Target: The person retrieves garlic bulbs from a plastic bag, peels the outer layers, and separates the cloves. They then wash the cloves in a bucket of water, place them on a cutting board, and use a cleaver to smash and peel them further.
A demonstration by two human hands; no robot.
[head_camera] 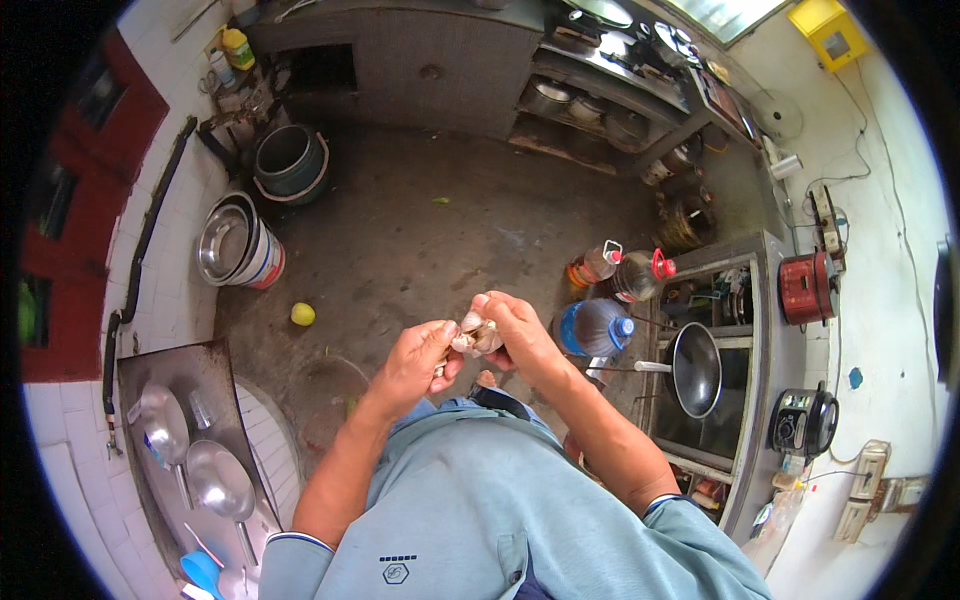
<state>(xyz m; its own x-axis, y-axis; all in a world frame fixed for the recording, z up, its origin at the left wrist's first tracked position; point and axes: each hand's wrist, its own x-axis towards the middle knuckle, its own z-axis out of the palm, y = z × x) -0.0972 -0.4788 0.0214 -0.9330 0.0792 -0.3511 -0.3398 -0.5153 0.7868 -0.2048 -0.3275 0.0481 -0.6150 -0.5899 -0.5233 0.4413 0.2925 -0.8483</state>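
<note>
In front of my waist, both hands meet at a garlic bulb [478, 335] with whitish, partly split cloves. My right hand [523, 335] grips it from the right, thumb and fingers on its top and side. My left hand [421, 358] pinches its left edge between thumb and forefinger, and a few cloves or pieces [440, 368] show in the curl of the lower fingers. The palms are hidden from view.
Right of me stand a large blue-capped water bottle [592, 328], oil bottles [634, 276] and a cabinet holding a wok [696, 371]. At left are nested buckets [259, 255], a yellow-green round fruit [302, 314] on the floor and a metal sink counter [210, 420] with ladles.
</note>
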